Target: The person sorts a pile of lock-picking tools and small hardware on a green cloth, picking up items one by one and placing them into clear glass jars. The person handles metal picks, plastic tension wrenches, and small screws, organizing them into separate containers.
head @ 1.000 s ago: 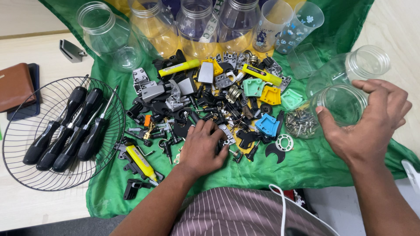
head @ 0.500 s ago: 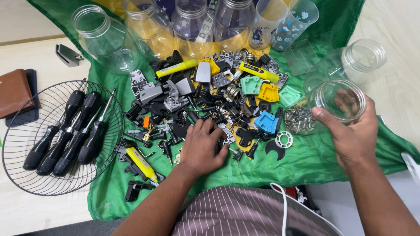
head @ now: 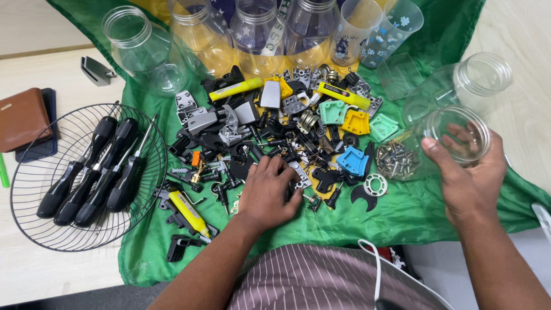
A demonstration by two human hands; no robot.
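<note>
My left hand [head: 267, 192] rests palm down on a heap of small black, grey and coloured plastic and metal parts [head: 275, 132] spread on a green cloth [head: 413, 212], fingers curled over a few pieces. My right hand [head: 468, 172] grips a clear plastic jar [head: 442, 143] lying on its side, mouth towards me, with several screws [head: 396, 159] in its lower part. A second clear jar [head: 470, 80] lies just behind it.
A wire basket [head: 34, 229] at left holds several black-handled screwdrivers [head: 97, 172]. A brown wallet [head: 22, 119] lies beyond it. Clear jars [head: 143, 46] and patterned cups [head: 396, 28] line the cloth's far edge. A blue part [head: 351, 161] and a white ring [head: 375, 185] lie between my hands.
My right hand has drawn the jar with screws down and towards me, away from the second jar. My left hand stays on the heap, fingers shifting slightly.
</note>
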